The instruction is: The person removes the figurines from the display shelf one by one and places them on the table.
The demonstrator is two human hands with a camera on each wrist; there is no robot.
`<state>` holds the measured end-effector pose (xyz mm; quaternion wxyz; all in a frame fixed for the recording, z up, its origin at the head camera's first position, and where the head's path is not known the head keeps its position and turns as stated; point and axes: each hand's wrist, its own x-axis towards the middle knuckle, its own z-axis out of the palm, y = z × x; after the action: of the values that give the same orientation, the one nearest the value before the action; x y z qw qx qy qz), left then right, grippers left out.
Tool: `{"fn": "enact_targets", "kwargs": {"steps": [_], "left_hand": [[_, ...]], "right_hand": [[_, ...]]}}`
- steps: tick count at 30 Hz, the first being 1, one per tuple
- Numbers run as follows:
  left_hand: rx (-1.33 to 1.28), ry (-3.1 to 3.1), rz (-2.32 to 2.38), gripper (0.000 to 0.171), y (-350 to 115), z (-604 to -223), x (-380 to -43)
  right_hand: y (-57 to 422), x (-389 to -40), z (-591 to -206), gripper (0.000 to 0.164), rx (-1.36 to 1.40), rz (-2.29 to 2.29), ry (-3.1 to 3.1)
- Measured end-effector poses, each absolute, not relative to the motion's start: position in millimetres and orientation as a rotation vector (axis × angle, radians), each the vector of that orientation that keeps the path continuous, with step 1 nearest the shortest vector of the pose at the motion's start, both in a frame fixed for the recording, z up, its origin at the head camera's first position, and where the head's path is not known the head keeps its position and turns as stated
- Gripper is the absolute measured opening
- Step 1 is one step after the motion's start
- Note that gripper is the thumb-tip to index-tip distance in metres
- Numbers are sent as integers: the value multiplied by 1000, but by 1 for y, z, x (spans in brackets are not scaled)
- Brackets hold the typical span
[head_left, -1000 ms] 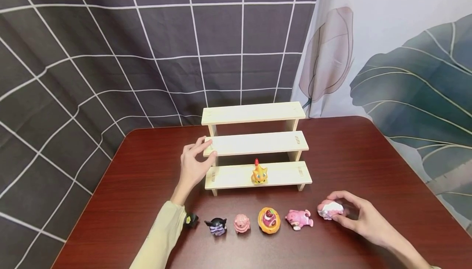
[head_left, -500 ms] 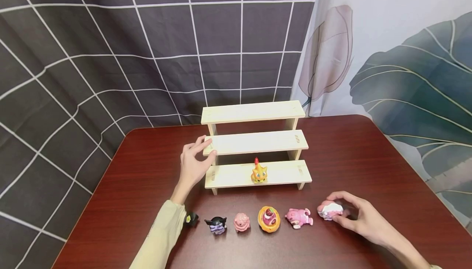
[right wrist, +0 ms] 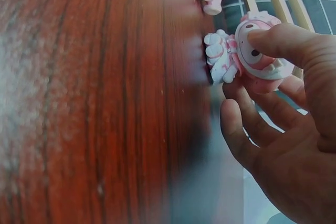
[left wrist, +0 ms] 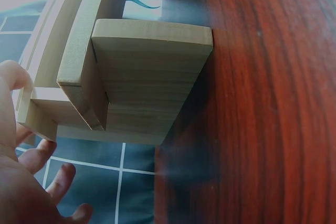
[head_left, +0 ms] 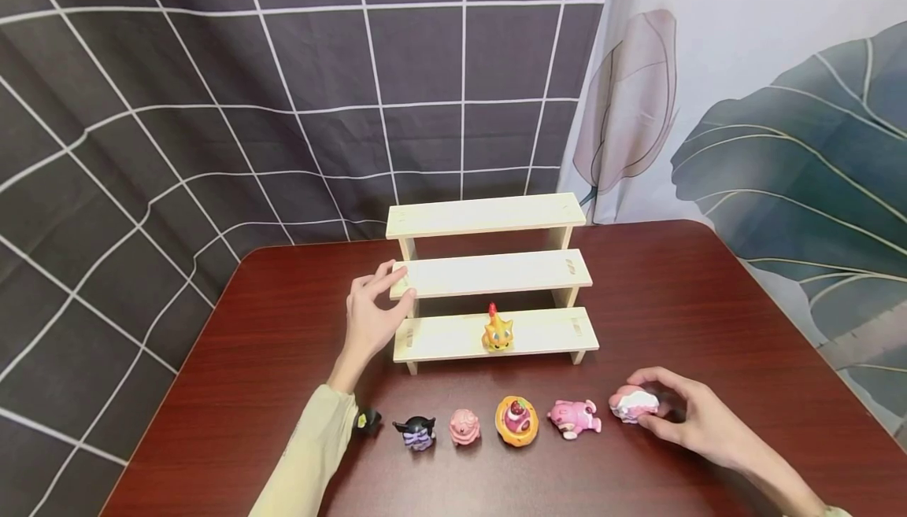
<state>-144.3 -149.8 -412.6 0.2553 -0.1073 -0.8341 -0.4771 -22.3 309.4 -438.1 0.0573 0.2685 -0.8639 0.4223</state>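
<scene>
- The right hand (head_left: 697, 421) pinches the pink-and-white figure (head_left: 634, 403) between thumb and curled fingers, at the table's (head_left: 708, 304) 4 o'clock edge.
- The left hand (head_left: 372, 316) touches the wooden stepped shelf (head_left: 489, 273) at its 9 o'clock end, fingers loosely spread on the middle step.
- The shelf holds one yellow figure (head_left: 498, 330), on its lowest step.
- Five more figures stand in a row at 6 o'clock of the shelf.
</scene>
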Motion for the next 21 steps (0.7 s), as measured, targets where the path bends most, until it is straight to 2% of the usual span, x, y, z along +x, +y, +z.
{"fn": "enact_targets", "kwargs": {"steps": [21], "left_hand": [[-289,-2268,-1306,36,-150,-413,-144]], "right_hand": [[309,-32,-409,50,743,1279,-2573]]}}
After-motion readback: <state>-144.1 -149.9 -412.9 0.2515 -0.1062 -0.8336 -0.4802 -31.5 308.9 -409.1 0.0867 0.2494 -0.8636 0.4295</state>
